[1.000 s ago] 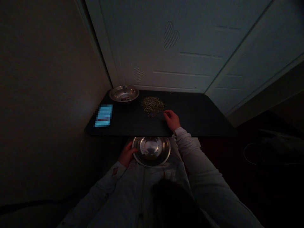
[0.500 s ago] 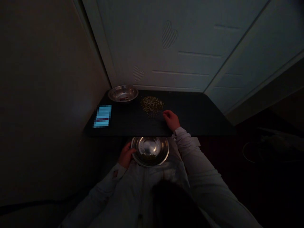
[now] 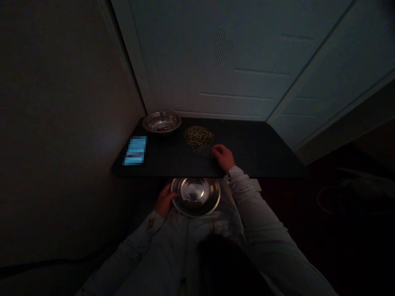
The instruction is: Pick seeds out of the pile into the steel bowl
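Note:
My left hand (image 3: 164, 201) grips the left rim of a shiny metal bowl (image 3: 212, 201), thumb over the edge. The bowl rests on my lap, just below the table's front edge, and a small greenish heap of bits (image 3: 193, 204) lies inside it. On the dark table, my right hand (image 3: 224, 157) is closed with its fingertips pinched together. Anything between those fingertips is too small to make out. Just beyond and left of it lies a loose pile of small yellow-green seeds or grains (image 3: 199, 135), with a few scattered at its near side.
A second metal bowl (image 3: 162, 123) with a label inside stands at the table's back left. In front of it lies a phone-like object with a lit, blurred screen (image 3: 135, 151). The dark table (image 3: 262, 152) meets a pale panel with heart patterns (image 3: 222, 47) behind.
The view has shifted slightly. Both hands stay in nearly the same places, the left on the bowl and the right beside the pile.

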Demonstrator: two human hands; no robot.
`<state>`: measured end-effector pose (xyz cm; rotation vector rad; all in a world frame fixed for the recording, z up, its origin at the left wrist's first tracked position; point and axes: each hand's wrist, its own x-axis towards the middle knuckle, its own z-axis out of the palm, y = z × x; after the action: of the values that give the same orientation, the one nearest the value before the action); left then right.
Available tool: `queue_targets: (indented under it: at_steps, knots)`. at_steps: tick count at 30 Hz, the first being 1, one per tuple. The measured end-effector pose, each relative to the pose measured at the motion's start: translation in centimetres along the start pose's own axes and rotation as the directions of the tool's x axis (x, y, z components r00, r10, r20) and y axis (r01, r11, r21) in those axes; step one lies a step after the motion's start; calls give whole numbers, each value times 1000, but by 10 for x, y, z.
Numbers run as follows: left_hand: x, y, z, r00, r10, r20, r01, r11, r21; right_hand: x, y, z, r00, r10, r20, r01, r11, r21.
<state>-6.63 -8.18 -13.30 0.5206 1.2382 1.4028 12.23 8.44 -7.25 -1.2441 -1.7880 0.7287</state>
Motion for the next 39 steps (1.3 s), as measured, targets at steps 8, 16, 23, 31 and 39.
queue_targets:
  at_steps: [8,16,23,31,39]
  knots:
    - [2,-2,-3,1000,8,-13,-7,1000,15,1,4,1,998,-16,68,12,999,47]
    - [1,-1,0,999,-9,-36,10,1000,17,3,4,3,1000,-17,17,17,1000,1]
    - [2,-2,-1,999,-14,-34,14,1000,22,3,6,4,999,-26,40,26,1000,-15]
    - [4,-4,-2,1000,-9,-20,9,1000,11,1,1,3,997,-34,66,36,999,-29]
    - [2,-1,0,999,-18,-32,18,1000,11,-1,-1,2,984,-65,165,57,997,51]
